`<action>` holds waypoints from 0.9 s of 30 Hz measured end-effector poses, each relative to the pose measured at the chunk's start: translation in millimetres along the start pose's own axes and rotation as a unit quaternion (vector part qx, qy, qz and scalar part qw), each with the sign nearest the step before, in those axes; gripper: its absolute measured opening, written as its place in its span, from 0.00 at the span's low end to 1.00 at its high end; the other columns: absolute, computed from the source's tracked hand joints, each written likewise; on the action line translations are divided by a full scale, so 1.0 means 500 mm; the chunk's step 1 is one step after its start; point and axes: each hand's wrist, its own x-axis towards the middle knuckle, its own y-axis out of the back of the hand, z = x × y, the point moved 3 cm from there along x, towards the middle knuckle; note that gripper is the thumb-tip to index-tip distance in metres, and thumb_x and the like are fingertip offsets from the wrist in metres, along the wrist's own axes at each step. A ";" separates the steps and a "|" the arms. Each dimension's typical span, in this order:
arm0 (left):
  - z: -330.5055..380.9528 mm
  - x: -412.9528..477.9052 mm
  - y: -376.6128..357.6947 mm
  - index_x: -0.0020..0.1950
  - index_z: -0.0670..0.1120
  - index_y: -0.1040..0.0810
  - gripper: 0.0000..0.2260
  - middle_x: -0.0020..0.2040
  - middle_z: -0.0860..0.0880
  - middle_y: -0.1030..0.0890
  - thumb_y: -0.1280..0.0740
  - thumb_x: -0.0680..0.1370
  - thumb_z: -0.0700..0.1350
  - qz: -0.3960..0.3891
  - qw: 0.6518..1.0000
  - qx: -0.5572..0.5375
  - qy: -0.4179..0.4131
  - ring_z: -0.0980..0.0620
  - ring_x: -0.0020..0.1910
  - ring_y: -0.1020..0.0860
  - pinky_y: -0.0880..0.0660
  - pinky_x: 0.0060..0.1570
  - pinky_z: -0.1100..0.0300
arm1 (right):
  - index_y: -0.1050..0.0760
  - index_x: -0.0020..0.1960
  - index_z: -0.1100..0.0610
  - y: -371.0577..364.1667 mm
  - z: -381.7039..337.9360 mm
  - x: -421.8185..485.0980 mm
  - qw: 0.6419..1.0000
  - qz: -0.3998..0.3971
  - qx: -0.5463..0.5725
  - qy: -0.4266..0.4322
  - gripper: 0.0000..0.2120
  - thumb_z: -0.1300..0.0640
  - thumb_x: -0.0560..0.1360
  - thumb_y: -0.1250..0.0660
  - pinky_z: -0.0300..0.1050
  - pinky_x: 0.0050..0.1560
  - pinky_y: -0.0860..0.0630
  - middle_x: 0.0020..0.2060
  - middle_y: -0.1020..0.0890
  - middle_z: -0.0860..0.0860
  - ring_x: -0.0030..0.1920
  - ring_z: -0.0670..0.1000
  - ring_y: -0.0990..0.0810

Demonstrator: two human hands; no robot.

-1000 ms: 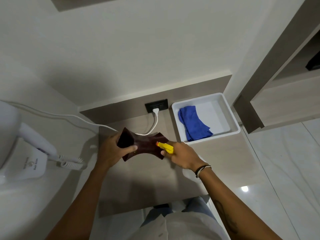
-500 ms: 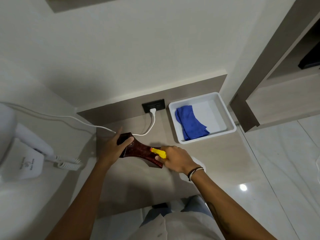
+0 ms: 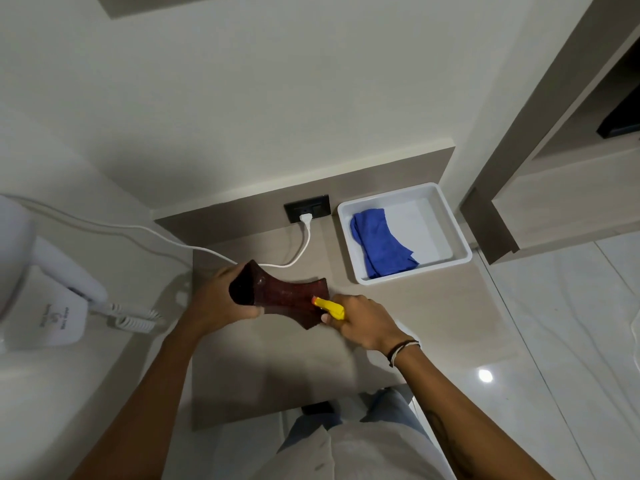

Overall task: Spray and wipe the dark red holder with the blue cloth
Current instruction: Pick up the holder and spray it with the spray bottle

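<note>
Dark red holder (image 3: 287, 299) sits over the middle of the counter (image 3: 433, 317), held up in the left hand (image 3: 216, 299). That hand is clenched around the holder's left end, thumb along its lower edge, and the open dark mouth of that end faces the camera. Cannot tell whether the holder's far end touches the counter.

Right hand (image 3: 363, 323) is wrapped around a spray bottle, of which only the yellow nozzle (image 3: 329, 306) shows past the fingers; the bottle body is hidden. Nozzle tip is touching or just beside the holder's right side, pointing left at it. Bracelets (image 3: 401, 348) sit on the right wrist.

Blue cloth (image 3: 379, 242) lies crumpled in the white tray (image 3: 460, 237) at the counter's back right corner, filling the tray's left half, well apart from both hands.

Black wall socket (image 3: 306, 209) is on the back panel just left of the tray, with a white plug and cable (image 3: 304, 247) running down over the counter's back edge and off to the left. White wall-mounted hair dryer (image 3: 45, 289) with a coiled cord hangs off the left wall.
</note>
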 end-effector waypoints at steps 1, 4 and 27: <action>0.007 0.000 -0.003 0.71 0.59 0.22 0.37 0.63 0.54 0.18 0.19 0.62 0.63 0.022 1.000 -0.002 0.009 0.51 0.60 0.18 0.21 0.56 0.55 | 0.23 0.60 0.52 0.001 -0.010 0.000 1.000 0.006 0.000 0.013 0.18 0.38 0.83 0.34 0.49 0.45 0.22 0.52 0.13 0.54 0.50 0.58 0.15; 0.027 0.003 -0.009 0.56 0.57 0.16 0.29 0.47 0.57 0.14 0.27 0.64 0.75 0.072 0.994 -0.006 0.082 0.58 0.46 0.16 0.24 0.41 0.59 | 0.23 0.56 0.50 0.003 -0.050 0.002 0.998 0.024 0.010 0.062 0.17 0.37 0.83 0.35 0.50 0.45 0.22 0.49 0.15 0.51 0.47 0.57 0.16; 0.135 0.001 -0.009 0.54 0.55 0.16 0.39 0.45 0.52 0.15 0.30 0.57 0.83 0.098 0.984 0.064 0.138 0.48 0.44 0.16 0.16 0.49 0.47 | 0.23 0.72 0.52 0.187 0.076 -0.030 0.991 0.128 -0.001 -0.048 0.25 0.37 0.84 0.38 0.55 0.51 0.19 0.49 0.17 0.51 0.48 0.54 0.18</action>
